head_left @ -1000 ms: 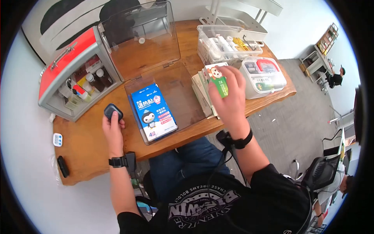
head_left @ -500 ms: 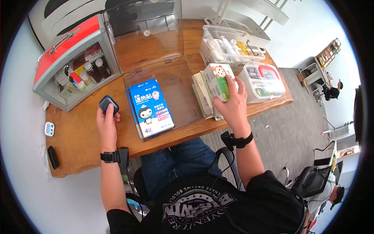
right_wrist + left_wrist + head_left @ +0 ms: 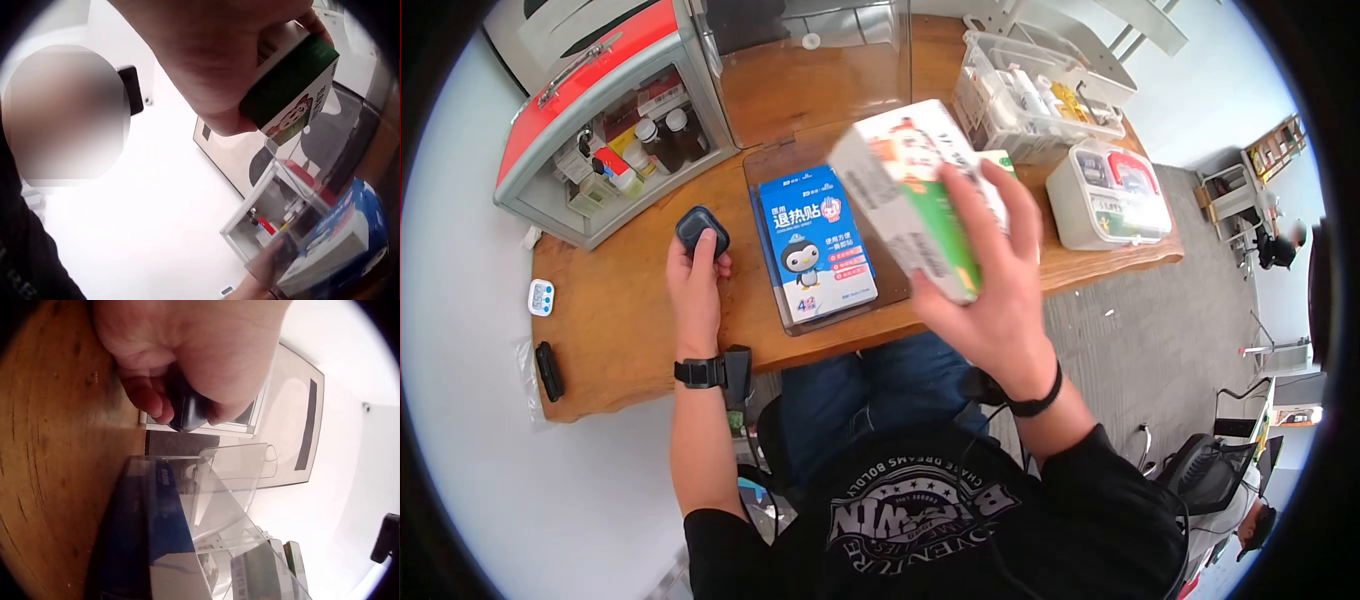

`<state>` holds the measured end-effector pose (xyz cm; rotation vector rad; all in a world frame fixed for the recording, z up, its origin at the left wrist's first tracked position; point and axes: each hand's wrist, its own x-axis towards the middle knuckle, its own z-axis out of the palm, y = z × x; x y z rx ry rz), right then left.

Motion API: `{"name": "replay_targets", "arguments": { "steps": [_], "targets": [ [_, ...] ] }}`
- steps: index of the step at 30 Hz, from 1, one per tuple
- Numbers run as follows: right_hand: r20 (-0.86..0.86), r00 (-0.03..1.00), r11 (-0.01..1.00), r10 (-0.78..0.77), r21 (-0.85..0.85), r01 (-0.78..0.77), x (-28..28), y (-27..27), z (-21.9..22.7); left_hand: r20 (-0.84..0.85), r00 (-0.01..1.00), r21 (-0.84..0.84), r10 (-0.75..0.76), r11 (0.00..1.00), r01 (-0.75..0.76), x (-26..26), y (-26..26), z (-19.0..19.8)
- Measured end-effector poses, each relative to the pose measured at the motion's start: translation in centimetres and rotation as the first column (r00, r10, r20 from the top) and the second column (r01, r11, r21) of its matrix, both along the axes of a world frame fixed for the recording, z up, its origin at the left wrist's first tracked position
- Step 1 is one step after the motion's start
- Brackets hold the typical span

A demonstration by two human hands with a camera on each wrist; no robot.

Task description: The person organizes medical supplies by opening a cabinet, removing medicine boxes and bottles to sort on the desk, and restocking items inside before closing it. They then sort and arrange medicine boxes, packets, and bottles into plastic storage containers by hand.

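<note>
In the head view the right hand (image 3: 1000, 290) grips a white and green box (image 3: 910, 190) with a cartoon animal, lifted above the desk. The right wrist view shows the same box (image 3: 294, 87) between thumb and fingers. The left hand (image 3: 698, 290) holds a small dark rounded object (image 3: 702, 232), thumb on top, left of a blue and white penguin box (image 3: 815, 245). That penguin box lies in a clear open case (image 3: 892, 292). Seen from the left wrist, the dark object (image 3: 186, 406) is pinched by the left hand (image 3: 194, 350).
A red and grey cabinet (image 3: 600, 120) with bottles stands at the back left. Behind on the right are a clear bin (image 3: 1040, 100) and a white lidded box (image 3: 1105, 200). A small white timer (image 3: 541, 297) and a black object (image 3: 549, 371) lie at the left edge.
The right hand has picked up the green and white box and moved it left and up, over the clear case. The left hand still holds the dark object.
</note>
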<state>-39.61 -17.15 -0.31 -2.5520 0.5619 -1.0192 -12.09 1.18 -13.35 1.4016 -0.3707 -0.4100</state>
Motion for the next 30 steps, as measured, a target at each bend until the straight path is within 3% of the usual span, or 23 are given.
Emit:
{"name": "replay_targets", "arguments": {
  "steps": [5, 7, 10, 14, 16, 20, 22, 23, 25, 30],
  "targets": [
    [-0.092, 0.995, 0.999, -0.046, -0.034, 0.043, 3.3, -0.1, -3.8, 0.029, 0.999, -0.031, 0.023, 0.999, -0.022, -0.1, -0.1, -0.2],
    [-0.247, 0.960, 0.989, -0.134, -0.092, 0.114, 3.4, -0.3, -4.6, 0.033, 0.999, -0.028, 0.019, 0.999, -0.018, -0.2, -0.2, 0.1],
    [-0.304, 0.946, 0.992, -0.112, -0.087, 0.090, 3.3, 0.0, -4.4, 0.031, 0.999, -0.028, 0.017, 0.999, -0.016, -0.2, 0.0, -0.1],
    [-0.311, 0.946, 0.991, -0.088, -0.126, 0.051, 2.9, 0.0, -4.8, 0.032, 0.999, -0.027, 0.038, 0.999, -0.037, -0.1, -0.2, -0.2],
    [-0.114, 0.993, 0.996, 0.037, -0.081, -0.046, 3.0, -0.2, -4.4, 0.034, 0.998, -0.024, 0.046, 0.999, -0.045, -0.2, -0.2, 0.0],
    [-0.089, 0.993, 0.997, 0.072, -0.022, -0.074, 1.1, -2.5, -3.4, 0.034, 0.997, -0.021, 0.068, 0.998, -0.067, 0.0, -0.3, -0.4],
    [-0.001, 0.984, 0.983, -0.178, -0.040, 0.177, -0.3, -5.3, -4.4, 0.019, 0.998, -0.031, 0.063, 0.998, -0.063, 0.1, -0.1, -0.6],
    [-0.021, 0.985, 0.984, -0.170, -0.050, 0.169, -1.1, -6.3, -5.0, 0.028, 0.998, -0.047, 0.050, 0.998, -0.049, 0.3, -0.1, -0.8],
    [-0.205, 0.903, 0.926, -0.377, -0.059, 0.373, -2.5, -7.8, -6.6, 0.040, 0.998, -0.054, 0.038, 0.998, -0.036, 0.2, -0.2, -0.6],
    [-0.410, 0.834, 0.928, -0.368, -0.114, 0.354, -4.1, -7.8, -9.8, 0.012, 0.999, -0.032, 0.052, 0.998, -0.052, 0.3, -0.1, -1.0]
  ]
}}
